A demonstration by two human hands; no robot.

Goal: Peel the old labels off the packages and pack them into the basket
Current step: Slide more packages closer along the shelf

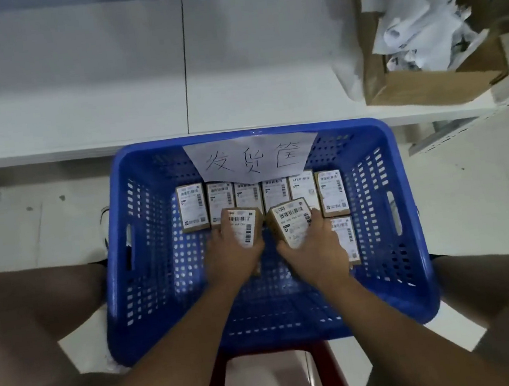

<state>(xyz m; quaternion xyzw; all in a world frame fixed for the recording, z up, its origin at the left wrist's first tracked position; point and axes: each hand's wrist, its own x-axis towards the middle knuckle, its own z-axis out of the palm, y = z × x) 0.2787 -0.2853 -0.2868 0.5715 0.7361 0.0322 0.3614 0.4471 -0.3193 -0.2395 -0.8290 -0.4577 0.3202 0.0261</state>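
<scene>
a pale floor and a white table (pixel 74 70) fill the head view, with a cardboard box (pixel 431 87) of crumpled peeled paper at the table's right end. against the table's front edge sits a blue basket (pixel 151 299) with a handwritten paper sign (pixel 252 158) on its far wall. a row of six packages (pixel 193 207) lies flat along the far side of the basket floor, and one more (pixel 345 236) lies at the right, partly hidden by the wrist. the left hand (pixel 232 255) grips a package (pixel 244 229), fingers curled over its top, and the right hand (pixel 313 246) grips a second package (pixel 292 226), tilted. both are low in the basket, just in front of the row. whether they touch the floor is unclear. judging by this, a second row is being started. to do it well, level the tilted package, slide each flush against the far row with labels up, and let go only once it lies flat, so gaps do not waste space.
</scene>
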